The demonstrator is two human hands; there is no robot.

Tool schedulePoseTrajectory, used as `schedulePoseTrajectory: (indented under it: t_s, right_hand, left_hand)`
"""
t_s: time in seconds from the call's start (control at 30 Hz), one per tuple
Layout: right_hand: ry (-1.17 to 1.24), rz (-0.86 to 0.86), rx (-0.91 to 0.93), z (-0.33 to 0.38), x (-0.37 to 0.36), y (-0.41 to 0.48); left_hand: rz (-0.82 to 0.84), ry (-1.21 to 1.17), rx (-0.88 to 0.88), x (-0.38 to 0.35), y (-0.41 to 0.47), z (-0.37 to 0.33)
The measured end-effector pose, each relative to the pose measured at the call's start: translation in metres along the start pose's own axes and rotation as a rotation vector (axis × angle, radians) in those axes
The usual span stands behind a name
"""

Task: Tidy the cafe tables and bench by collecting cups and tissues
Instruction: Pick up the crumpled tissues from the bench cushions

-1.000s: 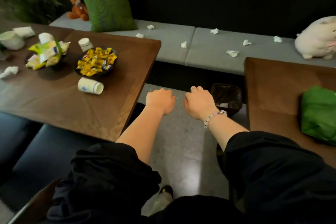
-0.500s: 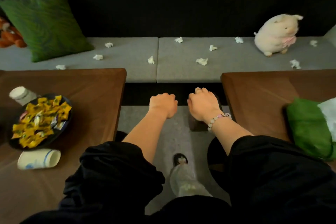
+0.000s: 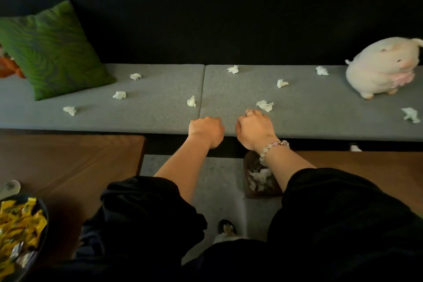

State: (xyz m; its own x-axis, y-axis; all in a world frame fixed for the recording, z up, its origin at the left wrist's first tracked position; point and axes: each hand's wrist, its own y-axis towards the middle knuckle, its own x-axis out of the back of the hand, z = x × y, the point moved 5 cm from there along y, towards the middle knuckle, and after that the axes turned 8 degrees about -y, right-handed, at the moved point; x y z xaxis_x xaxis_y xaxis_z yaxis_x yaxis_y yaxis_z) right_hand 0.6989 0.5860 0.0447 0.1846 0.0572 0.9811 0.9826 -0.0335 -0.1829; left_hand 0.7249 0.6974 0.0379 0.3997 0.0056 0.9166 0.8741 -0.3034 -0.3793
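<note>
White tissues (image 3: 265, 106), small crumpled wads, scattered apart across grey bench (image 3: 155, 84)

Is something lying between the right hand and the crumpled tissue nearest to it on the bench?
Nothing visible does. The tissue lies just beyond the knuckles of the right hand, with only bare grey bench cushion between them.

Loose black sleeves (image 3: 146, 208) are bunched up near both elbows, leaving the forearms bare. A bracelet (image 3: 273, 147) of pale round beads circles the right wrist, and a ring (image 3: 250, 112) sits on a finger of the right grip (image 3: 254, 129).
</note>
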Motion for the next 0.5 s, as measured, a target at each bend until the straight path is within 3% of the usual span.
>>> schedulePoseTrajectory:
  t_s: [0.2, 0.5]
  right_hand:
    - [-0.018, 0.072, 0.043, -0.002, -0.008, 0.055]
    - [-0.03, 0.107, -0.112, -0.064, -0.011, 0.152]
  left_hand:
    - [0.024, 0.029, -0.003, 0.017, 0.055, 0.003]
    - [0.05, 0.063, -0.151, 0.049, 0.173, -0.025]
